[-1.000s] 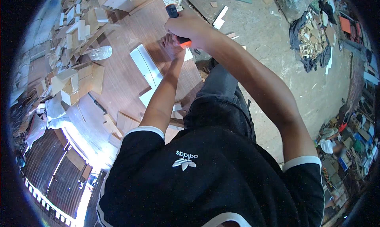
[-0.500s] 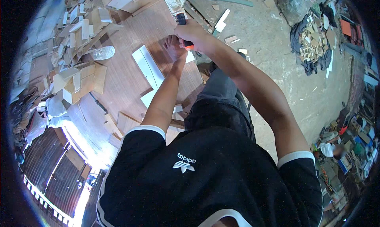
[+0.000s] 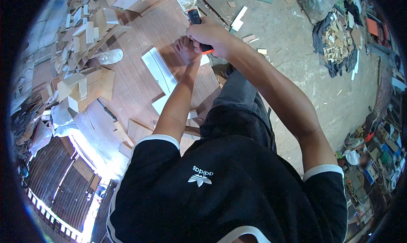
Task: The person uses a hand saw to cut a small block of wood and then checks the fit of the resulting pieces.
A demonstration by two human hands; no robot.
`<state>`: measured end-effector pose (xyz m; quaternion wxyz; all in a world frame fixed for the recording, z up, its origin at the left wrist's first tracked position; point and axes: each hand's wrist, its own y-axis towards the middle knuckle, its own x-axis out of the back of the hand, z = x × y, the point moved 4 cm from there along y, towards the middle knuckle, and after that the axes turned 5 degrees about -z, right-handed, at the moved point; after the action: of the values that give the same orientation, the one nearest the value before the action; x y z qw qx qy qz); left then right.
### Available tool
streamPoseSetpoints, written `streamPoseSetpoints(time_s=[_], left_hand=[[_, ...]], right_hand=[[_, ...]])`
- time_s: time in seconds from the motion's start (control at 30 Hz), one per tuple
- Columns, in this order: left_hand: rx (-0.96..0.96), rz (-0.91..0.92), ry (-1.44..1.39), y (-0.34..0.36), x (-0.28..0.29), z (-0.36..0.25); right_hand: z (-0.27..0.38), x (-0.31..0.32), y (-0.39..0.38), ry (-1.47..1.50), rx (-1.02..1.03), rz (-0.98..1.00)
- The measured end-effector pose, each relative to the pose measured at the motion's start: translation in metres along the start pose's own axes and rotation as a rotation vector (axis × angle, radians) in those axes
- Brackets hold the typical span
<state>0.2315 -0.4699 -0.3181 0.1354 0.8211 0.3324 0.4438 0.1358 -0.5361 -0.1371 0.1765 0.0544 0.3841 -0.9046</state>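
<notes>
My right hand (image 3: 210, 36) is shut on a black and orange hand tool (image 3: 195, 17), whose tip points away from me over a brown wooden board (image 3: 135, 90). Just below and left of it, my left hand (image 3: 185, 49) rests flat on the board with its fingers spread, holding nothing. A pair of long white strips (image 3: 159, 70) lies on the board just left of my left hand. My legs in dark trousers (image 3: 237, 111) are beneath my arms.
Several wood offcuts and blocks (image 3: 82, 43) are heaped at the left, with a clear plastic bottle (image 3: 111, 56) lying beside them. Bare concrete floor (image 3: 296, 52) spreads to the right, with scraps on a dark cloth (image 3: 335, 43). Clutter (image 3: 377, 149) lines the right edge.
My right hand and the tool have shifted slightly to the right and toward me. My left hand stays on the board.
</notes>
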Motion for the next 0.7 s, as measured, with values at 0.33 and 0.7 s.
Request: streamPoseSetpoints(time_s=[0.33, 0.7], left_hand=[[0.063, 0.211, 0.132, 0.008, -0.012, 0.001], [-0.018, 0.016, 0.069, -0.001, -0.003, 0.002]], right_hand=[[-0.020, 0.005, 0.026, -0.032, 0.056, -0.100], [-0.012, 0.003, 0.016, 0.046, 0.023, 0.040]])
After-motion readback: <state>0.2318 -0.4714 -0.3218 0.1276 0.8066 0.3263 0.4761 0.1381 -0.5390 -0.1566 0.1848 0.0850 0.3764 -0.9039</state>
